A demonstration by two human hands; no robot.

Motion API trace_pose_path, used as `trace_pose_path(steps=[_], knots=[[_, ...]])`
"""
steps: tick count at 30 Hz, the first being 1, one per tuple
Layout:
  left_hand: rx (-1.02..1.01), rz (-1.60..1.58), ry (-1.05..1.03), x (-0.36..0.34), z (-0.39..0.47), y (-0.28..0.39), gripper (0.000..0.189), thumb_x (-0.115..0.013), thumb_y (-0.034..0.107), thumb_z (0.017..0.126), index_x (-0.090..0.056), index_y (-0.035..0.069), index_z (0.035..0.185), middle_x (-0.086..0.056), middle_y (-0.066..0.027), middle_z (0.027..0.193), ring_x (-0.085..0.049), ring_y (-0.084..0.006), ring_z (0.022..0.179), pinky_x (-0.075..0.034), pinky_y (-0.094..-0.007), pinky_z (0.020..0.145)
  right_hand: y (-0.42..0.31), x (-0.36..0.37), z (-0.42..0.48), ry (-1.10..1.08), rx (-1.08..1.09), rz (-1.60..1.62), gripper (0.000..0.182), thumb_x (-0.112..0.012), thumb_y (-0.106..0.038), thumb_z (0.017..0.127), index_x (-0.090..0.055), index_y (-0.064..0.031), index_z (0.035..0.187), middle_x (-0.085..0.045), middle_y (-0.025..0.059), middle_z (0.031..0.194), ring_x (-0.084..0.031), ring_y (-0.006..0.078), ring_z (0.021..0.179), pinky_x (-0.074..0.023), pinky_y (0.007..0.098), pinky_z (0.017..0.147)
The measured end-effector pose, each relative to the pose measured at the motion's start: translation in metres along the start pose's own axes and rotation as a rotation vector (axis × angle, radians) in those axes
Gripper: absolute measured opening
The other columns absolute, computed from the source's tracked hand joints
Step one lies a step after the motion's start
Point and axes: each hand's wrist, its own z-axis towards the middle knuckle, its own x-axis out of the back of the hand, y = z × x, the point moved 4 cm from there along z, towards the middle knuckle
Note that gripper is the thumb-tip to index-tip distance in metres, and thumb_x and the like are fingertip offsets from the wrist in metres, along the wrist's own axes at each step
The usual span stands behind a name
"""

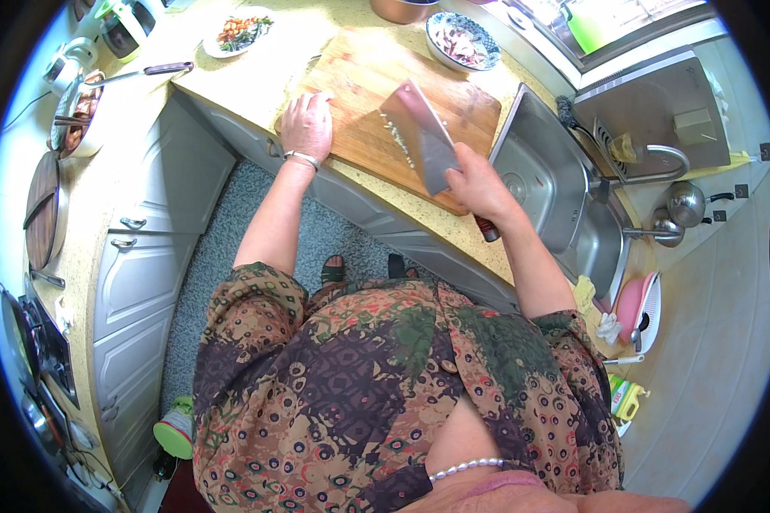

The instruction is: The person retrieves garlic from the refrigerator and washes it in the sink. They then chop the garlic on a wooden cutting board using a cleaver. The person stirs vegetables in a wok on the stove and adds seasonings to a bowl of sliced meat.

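My right hand (481, 183) is closed around the dark handle of a cleaver (423, 138). Its broad blade is over the wooden cutting board (353, 83), with small pale chopped bits (398, 141) at its left side; whether the blade touches the board, I cannot tell. At the board's left edge rests my left hand (308, 125), palm down with nothing in it, a bracelet at its wrist. Behind the board a blue-patterned bowl (463, 42) holds sliced pale and purplish food. A white plate (239, 32) with orange diced and green chopped food lies further left.
Right of the board is a double steel sink (539, 173) with a faucet (667, 160). A copper-coloured pot (403, 9) stands at the back. On the left counter are a long-handled utensil (147, 70), a pot of food (80, 122) and a round wooden lid (43, 208).
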Motion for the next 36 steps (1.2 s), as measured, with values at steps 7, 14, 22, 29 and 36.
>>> trace_pose_path(steps=[7,14,22,29,36], knots=[[-0.001,0.016,0.000,0.002,-0.001,0.000,0.020,-0.064,0.013,0.089,-0.067,0.018,0.108,-0.063,-0.0061,0.099,-0.060,-0.0273,0.098,-0.049,-0.0394,0.089,0.038,0.028,-0.004,0.111,-0.079,-0.106,0.014,-0.051,-0.009,0.091,-0.046,0.0019,0.097,-0.061,0.0223,0.082,-0.063,0.0299,0.068,-0.0506,0.0432,0.063],[0.006,-0.003,-0.010,0.000,-0.001,0.000,0.021,-0.064,0.012,0.089,-0.066,0.018,0.109,-0.063,-0.0067,0.100,-0.060,-0.0275,0.098,-0.049,-0.0397,0.091,0.032,0.027,-0.003,0.117,-0.027,-0.206,0.017,-0.052,-0.009,0.091,-0.045,0.0039,0.100,-0.061,0.0318,0.096,-0.058,0.0510,0.096,-0.0464,0.0541,0.082],[-0.012,-0.024,0.014,-0.001,0.000,-0.001,0.021,-0.064,0.012,0.089,-0.066,0.018,0.109,-0.063,-0.0062,0.099,-0.060,-0.0277,0.098,-0.048,-0.0403,0.090,0.026,0.023,-0.002,0.064,-0.066,-0.190,0.018,-0.053,-0.008,0.091,-0.044,0.0032,0.101,-0.060,0.0332,0.097,-0.056,0.0525,0.099,-0.0455,0.0542,0.084],[0.007,0.003,-0.041,-0.002,0.000,-0.004,0.018,-0.061,0.017,0.092,-0.065,0.017,0.109,-0.064,-0.0069,0.103,-0.060,-0.0290,0.099,-0.048,-0.0423,0.091,0.034,0.024,-0.003,0.042,-0.077,-0.130,0.016,-0.051,-0.009,0.093,-0.047,0.0009,0.104,-0.064,0.0198,0.087,-0.062,0.0278,0.068,-0.0512,0.0393,0.059],[-0.321,-0.051,-0.577,-0.030,-0.020,0.103,0.053,-0.059,0.051,0.093,-0.059,0.010,0.126,-0.055,-0.0179,0.129,-0.046,-0.0359,0.128,-0.037,-0.0490,0.108,0.034,0.048,-0.030,0.115,-0.286,0.226,0.020,-0.051,-0.009,0.094,-0.051,-0.0018,0.113,-0.063,0.0078,0.082,-0.053,0.0093,0.054,-0.0471,0.0276,0.045]])
